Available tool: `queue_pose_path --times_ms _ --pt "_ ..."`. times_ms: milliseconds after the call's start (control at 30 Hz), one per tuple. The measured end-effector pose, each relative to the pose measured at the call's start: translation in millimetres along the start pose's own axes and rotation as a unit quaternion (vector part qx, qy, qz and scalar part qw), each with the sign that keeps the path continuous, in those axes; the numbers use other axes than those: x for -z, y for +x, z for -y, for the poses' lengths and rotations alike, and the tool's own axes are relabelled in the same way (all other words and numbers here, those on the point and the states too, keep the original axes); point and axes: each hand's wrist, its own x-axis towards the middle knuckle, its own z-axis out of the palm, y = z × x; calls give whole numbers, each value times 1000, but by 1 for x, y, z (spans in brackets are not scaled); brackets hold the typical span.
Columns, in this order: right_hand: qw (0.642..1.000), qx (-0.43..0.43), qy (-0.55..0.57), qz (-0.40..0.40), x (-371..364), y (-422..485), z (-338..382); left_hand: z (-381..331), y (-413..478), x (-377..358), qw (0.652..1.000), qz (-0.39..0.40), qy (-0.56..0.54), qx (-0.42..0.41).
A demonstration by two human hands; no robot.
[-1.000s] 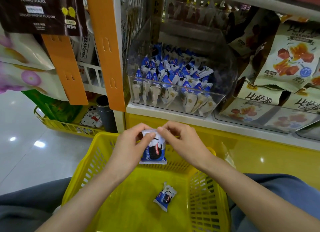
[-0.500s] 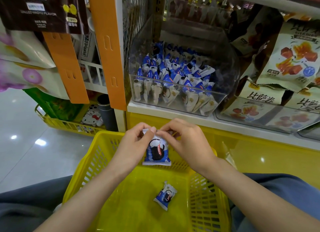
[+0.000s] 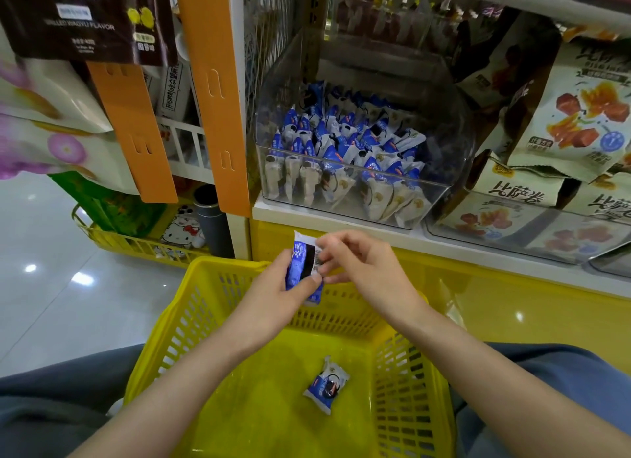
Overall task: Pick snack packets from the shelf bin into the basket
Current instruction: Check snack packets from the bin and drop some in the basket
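Mid-frame, over the basket [image 3: 191, 307], the left hand [image 3: 273, 297] grips a packet [image 3: 302, 269]; the right hand [image 3: 368, 269] pinches its edge. It looks light and crinkly, best held by its sealed ends.

One packet [image 3: 297, 263] is sitting between two hands, the left hand [image 3: 273, 300] and the right hand [image 3: 372, 269], a second packet [image 3: 326, 384] is lying in the one yellow basket [image 3: 191, 321], and one clear bin [image 3: 454, 116] is holding a heap of packets too many to count.
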Motion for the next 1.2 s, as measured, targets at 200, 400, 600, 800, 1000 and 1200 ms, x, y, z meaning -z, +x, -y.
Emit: queue_pose_path --times_ms 200,400,600,800,1000,1200 --pt "994 15 -110 -20 0 2 -3 -8 4 4 987 -14 -139 82" --pt "998 -11 -68 -13 1 2 -4 -9 5 5 980 3 -172 96" --pt "1000 -12 -3 -12 1 3 -5 -13 1 3 984 -28 -167 55" --pt "996 6 -17 88 -10 -3 -8 -16 -3 1 977 -84 -193 23" --pt "994 53 -48 77 -10 -3 -6 -17 -3 7 974 -83 -211 18" --pt "985 26 -148 82 1 0 1 -14 0 30 948 -71 254 -180"
